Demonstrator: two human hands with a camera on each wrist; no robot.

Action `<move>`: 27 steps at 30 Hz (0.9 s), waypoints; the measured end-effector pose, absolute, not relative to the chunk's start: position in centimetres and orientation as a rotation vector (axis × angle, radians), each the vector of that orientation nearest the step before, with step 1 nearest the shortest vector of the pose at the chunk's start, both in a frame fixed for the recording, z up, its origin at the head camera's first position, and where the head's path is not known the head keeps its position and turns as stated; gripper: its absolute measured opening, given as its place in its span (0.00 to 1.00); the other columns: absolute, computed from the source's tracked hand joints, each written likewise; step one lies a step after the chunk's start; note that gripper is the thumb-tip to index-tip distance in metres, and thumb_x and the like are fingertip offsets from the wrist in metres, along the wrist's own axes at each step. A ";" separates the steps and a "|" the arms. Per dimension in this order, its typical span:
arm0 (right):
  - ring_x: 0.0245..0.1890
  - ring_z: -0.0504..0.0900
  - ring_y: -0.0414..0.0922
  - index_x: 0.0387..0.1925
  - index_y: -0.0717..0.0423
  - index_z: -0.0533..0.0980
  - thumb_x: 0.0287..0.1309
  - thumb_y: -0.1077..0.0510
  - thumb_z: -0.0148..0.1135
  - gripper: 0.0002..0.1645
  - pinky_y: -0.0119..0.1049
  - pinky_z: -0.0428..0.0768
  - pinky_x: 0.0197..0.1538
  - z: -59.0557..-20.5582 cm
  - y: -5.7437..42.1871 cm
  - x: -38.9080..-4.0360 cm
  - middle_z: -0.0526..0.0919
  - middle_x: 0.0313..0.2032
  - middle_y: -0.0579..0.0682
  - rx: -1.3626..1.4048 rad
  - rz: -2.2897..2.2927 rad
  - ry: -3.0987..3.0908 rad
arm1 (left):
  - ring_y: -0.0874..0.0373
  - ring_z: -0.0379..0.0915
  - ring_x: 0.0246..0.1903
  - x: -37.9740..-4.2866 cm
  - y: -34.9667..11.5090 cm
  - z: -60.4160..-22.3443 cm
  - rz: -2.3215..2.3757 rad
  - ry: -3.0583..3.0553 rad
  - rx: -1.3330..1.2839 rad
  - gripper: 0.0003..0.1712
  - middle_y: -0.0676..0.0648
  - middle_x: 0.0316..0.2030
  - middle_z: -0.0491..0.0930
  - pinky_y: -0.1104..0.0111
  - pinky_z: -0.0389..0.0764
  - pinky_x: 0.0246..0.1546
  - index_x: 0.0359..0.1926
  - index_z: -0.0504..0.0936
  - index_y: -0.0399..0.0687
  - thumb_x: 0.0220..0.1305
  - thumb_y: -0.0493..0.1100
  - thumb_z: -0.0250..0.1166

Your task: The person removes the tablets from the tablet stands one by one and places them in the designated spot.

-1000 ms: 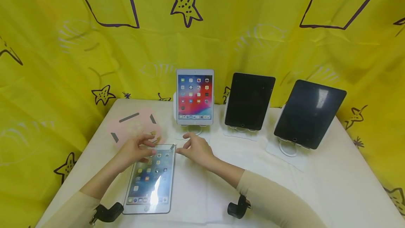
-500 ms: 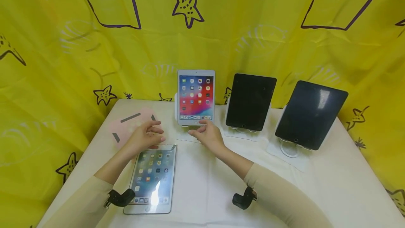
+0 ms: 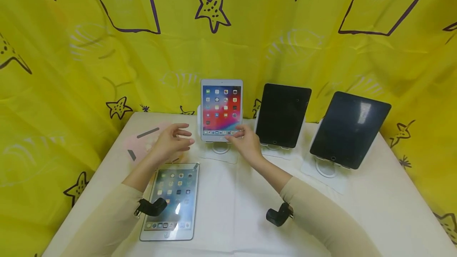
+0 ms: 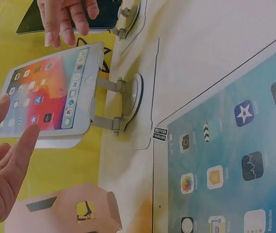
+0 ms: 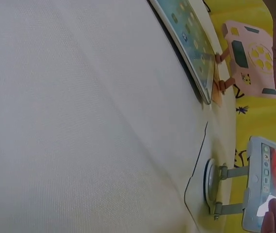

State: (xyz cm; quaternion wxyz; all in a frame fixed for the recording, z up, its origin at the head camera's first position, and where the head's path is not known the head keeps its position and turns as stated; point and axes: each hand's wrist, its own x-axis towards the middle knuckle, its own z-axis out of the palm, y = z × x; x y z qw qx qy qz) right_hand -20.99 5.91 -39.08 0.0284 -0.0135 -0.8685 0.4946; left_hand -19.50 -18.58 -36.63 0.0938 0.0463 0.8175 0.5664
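A white tablet (image 3: pixel 216 108) with a lit home screen leans upright in a white stand (image 3: pixel 220 150) at the back middle. My right hand (image 3: pixel 248 144) is at its lower right corner, thumb and fingers slightly bent. My left hand (image 3: pixel 170 142) hovers left of this tablet and in front of a pink tablet stand (image 3: pixel 137 142), fingers apart and nothing in them. A second white tablet (image 3: pixel 175 219), also lit, lies flat on the table at the front left, partly behind my left forearm. A small label (image 4: pixel 160 133) sits at its top corner.
Two dark-screened tablets, one black tablet (image 3: pixel 283 114) and another black tablet (image 3: pixel 350 130), lean in stands at the right. A white cloth covers the table (image 3: pixel 228 217). Behind it hangs a yellow curtain (image 3: pixel 264 50) with starfish drawings. Black wrist cameras are strapped to both forearms.
Both hands have left the top edge of the flat tablet and moved forward to the upright white tablet, the right hand to its lower right corner, the left to its left side.
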 end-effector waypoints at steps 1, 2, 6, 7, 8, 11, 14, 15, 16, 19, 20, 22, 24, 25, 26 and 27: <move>0.38 0.81 0.49 0.53 0.59 0.72 0.52 0.48 0.69 0.30 0.39 0.81 0.39 -39.1 6.0 -21.1 0.84 0.39 0.54 -0.046 1.539 -2.667 | 0.41 0.75 0.50 -19.6 -18.5 -36.7 1.677 2.442 0.156 0.37 0.34 0.55 0.71 0.57 0.80 0.46 0.67 0.61 0.39 0.59 0.39 0.66; 0.38 0.81 0.49 0.53 0.59 0.72 0.52 0.48 0.68 0.30 0.39 0.81 0.39 -39.0 6.0 -21.1 0.83 0.39 0.55 -0.048 1.545 -2.653 | 0.42 0.75 0.51 -19.7 -18.3 -36.9 1.664 2.465 0.172 0.37 0.34 0.55 0.72 0.59 0.81 0.46 0.66 0.61 0.40 0.59 0.39 0.66; 0.40 0.80 0.51 0.54 0.60 0.71 0.53 0.50 0.69 0.31 0.41 0.82 0.42 -39.0 6.3 -21.6 0.82 0.42 0.57 -0.037 1.550 -2.578 | 0.42 0.76 0.51 -19.9 -17.5 -37.2 1.659 2.549 0.239 0.35 0.35 0.54 0.73 0.59 0.80 0.48 0.66 0.63 0.41 0.59 0.39 0.66; 0.41 0.80 0.51 0.54 0.60 0.70 0.52 0.50 0.69 0.31 0.42 0.82 0.43 -39.0 6.4 -21.7 0.81 0.43 0.57 -0.038 1.543 -2.557 | 0.43 0.76 0.51 -20.0 -17.3 -37.3 1.674 2.560 0.237 0.35 0.35 0.54 0.74 0.59 0.80 0.48 0.66 0.63 0.41 0.59 0.39 0.66; 0.41 0.80 0.52 0.54 0.60 0.70 0.52 0.51 0.69 0.31 0.43 0.82 0.44 -39.0 6.4 -21.9 0.81 0.43 0.57 -0.037 1.537 -2.532 | 0.43 0.76 0.51 -20.1 -17.0 -37.3 1.695 2.569 0.233 0.35 0.36 0.53 0.74 0.59 0.79 0.49 0.66 0.63 0.42 0.59 0.38 0.66; 0.41 0.81 0.52 0.55 0.61 0.70 0.52 0.52 0.69 0.32 0.44 0.82 0.45 -39.2 6.6 -22.3 0.81 0.45 0.57 -0.043 1.533 -2.459 | 0.45 0.76 0.51 -20.6 -16.4 -37.5 1.762 2.583 0.195 0.34 0.38 0.53 0.75 0.58 0.79 0.50 0.66 0.64 0.43 0.59 0.38 0.66; 0.42 0.81 0.51 0.58 0.60 0.68 0.53 0.53 0.69 0.33 0.43 0.82 0.44 -39.5 6.6 -22.6 0.80 0.47 0.56 -0.049 1.549 -2.395 | 0.47 0.75 0.52 -21.0 -15.8 -37.7 1.833 2.583 0.138 0.34 0.40 0.53 0.75 0.60 0.79 0.50 0.65 0.65 0.46 0.60 0.38 0.66; 0.42 0.81 0.51 0.58 0.59 0.67 0.53 0.53 0.69 0.34 0.43 0.82 0.44 -39.6 6.6 -22.7 0.79 0.48 0.56 -0.048 1.556 -2.378 | 0.46 0.75 0.52 -21.2 -15.6 -37.8 1.867 2.576 0.127 0.34 0.39 0.53 0.75 0.60 0.79 0.51 0.65 0.64 0.45 0.60 0.38 0.66; 0.43 0.80 0.51 0.59 0.59 0.67 0.53 0.53 0.69 0.34 0.43 0.82 0.44 -39.7 6.6 -22.8 0.79 0.48 0.56 -0.044 1.559 -2.362 | 0.46 0.75 0.52 -21.3 -15.5 -38.0 1.906 2.568 0.114 0.34 0.39 0.53 0.74 0.61 0.79 0.51 0.65 0.65 0.45 0.59 0.37 0.66; 0.46 0.78 0.50 0.62 0.57 0.64 0.54 0.53 0.68 0.37 0.44 0.81 0.45 -39.9 6.6 -23.1 0.75 0.52 0.58 -0.020 1.558 -2.337 | 0.47 0.75 0.52 -21.8 -15.0 -38.5 2.019 2.552 0.078 0.33 0.39 0.53 0.74 0.63 0.79 0.50 0.64 0.66 0.45 0.58 0.36 0.67; 0.47 0.77 0.51 0.63 0.57 0.62 0.54 0.54 0.68 0.38 0.45 0.81 0.46 -40.0 6.6 -23.2 0.74 0.53 0.59 -0.002 1.562 -2.325 | 0.47 0.75 0.52 -22.0 -14.9 -38.7 2.046 2.554 0.076 0.33 0.39 0.53 0.74 0.63 0.79 0.50 0.64 0.66 0.44 0.58 0.36 0.67; 0.49 0.76 0.53 0.65 0.57 0.60 0.55 0.55 0.67 0.40 0.46 0.79 0.49 -40.1 6.6 -23.5 0.70 0.56 0.61 0.037 1.560 -2.298 | 0.48 0.75 0.52 -22.3 -14.6 -39.0 2.091 2.561 0.057 0.33 0.41 0.53 0.74 0.63 0.79 0.50 0.64 0.66 0.43 0.58 0.37 0.67; 0.50 0.75 0.54 0.66 0.58 0.58 0.55 0.56 0.67 0.41 0.46 0.78 0.52 -40.4 6.5 -23.9 0.68 0.57 0.62 0.066 1.571 -2.281 | 0.49 0.74 0.52 -22.6 -14.4 -39.4 2.129 2.564 0.035 0.34 0.42 0.54 0.74 0.63 0.79 0.51 0.64 0.66 0.43 0.57 0.37 0.68; 0.51 0.74 0.54 0.67 0.58 0.57 0.55 0.57 0.67 0.42 0.47 0.77 0.53 -40.5 6.5 -24.0 0.67 0.58 0.62 0.076 1.583 -2.274 | 0.50 0.74 0.52 -22.8 -14.2 -39.5 2.142 2.563 0.025 0.34 0.43 0.54 0.74 0.62 0.78 0.51 0.64 0.66 0.43 0.57 0.38 0.68; 0.51 0.73 0.54 0.67 0.58 0.56 0.55 0.58 0.67 0.42 0.47 0.76 0.54 -40.6 6.4 -24.2 0.66 0.58 0.62 0.083 1.596 -2.271 | 0.50 0.74 0.53 -23.0 -14.1 -39.7 2.160 2.555 0.020 0.35 0.43 0.55 0.74 0.62 0.78 0.52 0.64 0.66 0.43 0.57 0.38 0.68; 0.51 0.73 0.54 0.68 0.58 0.56 0.56 0.58 0.66 0.43 0.46 0.76 0.54 -40.7 6.3 -24.3 0.66 0.59 0.62 0.083 1.601 -2.276 | 0.51 0.73 0.53 -23.2 -14.0 -39.8 2.179 2.545 0.010 0.35 0.44 0.55 0.73 0.61 0.77 0.53 0.64 0.66 0.44 0.57 0.38 0.68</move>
